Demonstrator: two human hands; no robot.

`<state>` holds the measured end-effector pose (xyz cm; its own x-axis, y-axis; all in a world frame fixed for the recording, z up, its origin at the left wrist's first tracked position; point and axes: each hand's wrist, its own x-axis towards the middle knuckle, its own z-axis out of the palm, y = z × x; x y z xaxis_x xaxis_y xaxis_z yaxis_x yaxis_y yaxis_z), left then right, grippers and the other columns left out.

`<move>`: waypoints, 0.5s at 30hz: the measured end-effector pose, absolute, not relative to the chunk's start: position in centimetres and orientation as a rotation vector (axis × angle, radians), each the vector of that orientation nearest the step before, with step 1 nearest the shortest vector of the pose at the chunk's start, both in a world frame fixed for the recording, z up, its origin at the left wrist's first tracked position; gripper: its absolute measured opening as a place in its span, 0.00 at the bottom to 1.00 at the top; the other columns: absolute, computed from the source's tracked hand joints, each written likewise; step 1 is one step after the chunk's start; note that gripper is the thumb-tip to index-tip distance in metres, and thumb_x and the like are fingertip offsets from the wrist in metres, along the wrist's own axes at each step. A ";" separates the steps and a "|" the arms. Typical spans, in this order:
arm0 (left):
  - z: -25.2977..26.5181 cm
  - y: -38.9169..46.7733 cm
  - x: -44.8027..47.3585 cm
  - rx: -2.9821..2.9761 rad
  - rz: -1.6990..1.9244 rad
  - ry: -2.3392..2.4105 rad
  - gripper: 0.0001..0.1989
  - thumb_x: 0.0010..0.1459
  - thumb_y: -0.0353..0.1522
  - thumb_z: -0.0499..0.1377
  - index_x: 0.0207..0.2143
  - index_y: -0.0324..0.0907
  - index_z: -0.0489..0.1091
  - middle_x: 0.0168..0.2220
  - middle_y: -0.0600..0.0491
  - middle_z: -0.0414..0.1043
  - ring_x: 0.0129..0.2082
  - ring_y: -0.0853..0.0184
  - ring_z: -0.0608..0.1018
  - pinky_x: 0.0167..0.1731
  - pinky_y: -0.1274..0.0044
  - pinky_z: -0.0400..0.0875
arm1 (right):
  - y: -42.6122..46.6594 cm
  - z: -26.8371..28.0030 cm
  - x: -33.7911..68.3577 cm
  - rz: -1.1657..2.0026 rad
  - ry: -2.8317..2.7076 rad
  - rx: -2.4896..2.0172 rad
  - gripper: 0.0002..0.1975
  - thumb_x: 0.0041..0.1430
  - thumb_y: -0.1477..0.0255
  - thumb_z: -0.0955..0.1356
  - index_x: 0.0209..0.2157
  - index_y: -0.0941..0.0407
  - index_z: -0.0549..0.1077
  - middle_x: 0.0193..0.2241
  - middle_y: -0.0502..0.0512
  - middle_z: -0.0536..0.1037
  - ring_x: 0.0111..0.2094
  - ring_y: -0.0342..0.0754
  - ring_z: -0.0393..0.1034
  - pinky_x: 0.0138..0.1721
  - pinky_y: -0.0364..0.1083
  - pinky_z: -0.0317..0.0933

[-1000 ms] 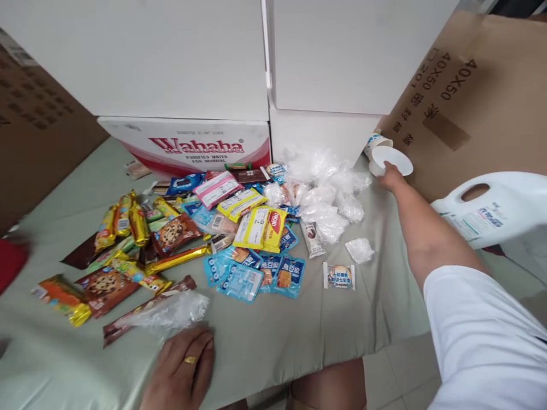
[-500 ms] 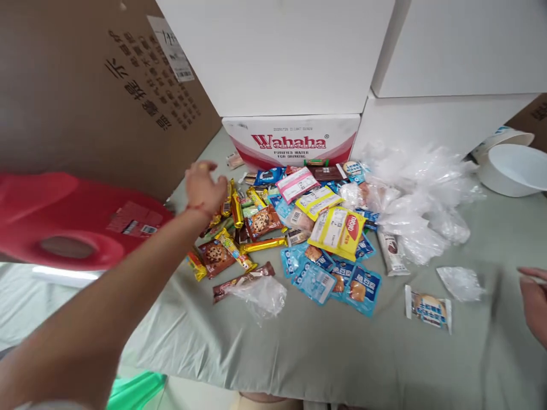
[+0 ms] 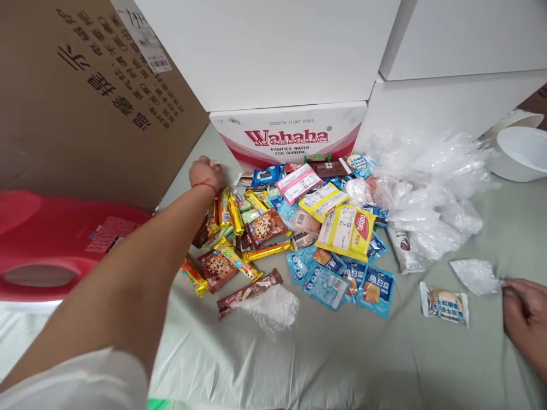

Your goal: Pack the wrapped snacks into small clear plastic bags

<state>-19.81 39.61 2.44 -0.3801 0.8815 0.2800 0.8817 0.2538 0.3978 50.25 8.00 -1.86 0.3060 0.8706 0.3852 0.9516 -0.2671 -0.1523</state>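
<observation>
My left hand [image 3: 207, 172] reaches to the far left edge of a snack pile, its fingers curled down beside the yellow-wrapped bars [image 3: 224, 208]. What lies under those fingers is hidden. At the right edge, my right hand [image 3: 526, 319] is closed, thumb against forefinger, on a raised fold of the grey-green tablecloth [image 3: 363, 359]. A small clear plastic bag [image 3: 474, 276] lies by its fingertips, and a wrapped biscuit [image 3: 444, 304] is just left of it. In the pile are brown cookie packets [image 3: 267, 226], yellow wafer packs [image 3: 347, 232] and blue snack pouches [image 3: 375, 289].
Behind the pile stands a Wahaha water carton [image 3: 290, 134] among white boxes [image 3: 265, 51]. A brown cardboard box [image 3: 85, 102] and a red plastic container [image 3: 64, 239] are on the left. Crumpled clear bags [image 3: 431, 193] and a white bowl [image 3: 519, 154] occupy the back right.
My left hand has moved slightly back and its fingers have curled down. My right hand has come further into view and closed on the cloth. The camera view has shifted.
</observation>
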 end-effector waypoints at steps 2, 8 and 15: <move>3.9 36.9 -19.8 -1.607 -0.835 -2.532 0.13 0.67 0.32 0.55 0.47 0.29 0.70 0.46 0.46 0.76 0.47 0.62 0.72 0.54 0.67 0.64 | 7.9 -1.3 49.6 -0.283 -1.728 -2.173 0.13 0.61 0.57 0.60 0.38 0.42 0.74 0.43 0.59 0.82 0.51 0.63 0.76 0.48 0.60 0.71; 7.8 27.6 -12.8 -2.126 -1.057 -2.115 0.25 0.71 0.45 0.53 0.59 0.35 0.66 0.55 0.44 0.72 0.54 0.60 0.72 0.61 0.62 0.65 | 8.0 -1.1 49.0 -0.249 -1.670 -2.190 0.16 0.64 0.61 0.60 0.40 0.51 0.76 0.45 0.63 0.82 0.53 0.61 0.75 0.53 0.55 0.68; 9.2 20.2 -4.4 -2.612 -1.364 -1.846 0.29 0.58 0.42 0.65 0.59 0.42 0.68 0.65 0.39 0.64 0.69 0.47 0.62 0.69 0.55 0.57 | 7.5 -0.4 48.9 -0.244 -1.704 -2.137 0.16 0.64 0.64 0.60 0.39 0.53 0.77 0.44 0.64 0.82 0.52 0.59 0.76 0.54 0.52 0.68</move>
<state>-4.41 20.18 9.15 0.1529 0.9045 0.3982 0.6462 -0.3963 0.6522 48.89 7.51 -0.38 0.2435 0.8952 0.3733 0.9639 -0.1807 -0.1954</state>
